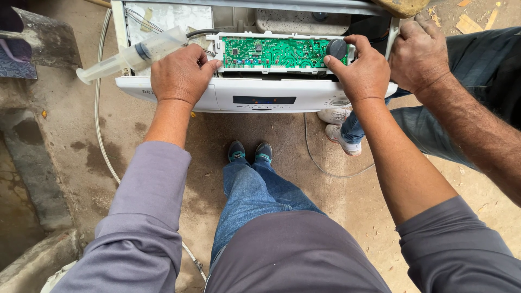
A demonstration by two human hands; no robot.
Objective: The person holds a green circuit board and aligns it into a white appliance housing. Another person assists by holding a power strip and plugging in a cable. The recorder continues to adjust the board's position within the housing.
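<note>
Head view: two hands on a green circuit board at a white control panel

Head view looks straight down at a white appliance control panel [217, 96] lying on a dirt floor [135, 130]. Set in a white frame just behind the panel is a green circuit board [274, 52], between the person's two hands. The left hand [182, 75] rests palm down at the board's left end, fingers curled over the frame edge and gripping it. The right hand [362, 69] grips the board's right end, thumb and fingers closed around it just beside a round black knob [337, 48]. A large clear plastic syringe [130, 55] lies tilted just left of the left hand, its tip pointing out past the panel's corner; whether the hand touches it cannot be told. At the far right a second person's hand [419, 53] is clenched on a white upright edge of the appliance. A thin grey cable [103, 146] curves over the floor. The person's two shoes [249, 152] stand below the panel, and the second person's white shoe [341, 140] is near them
</note>
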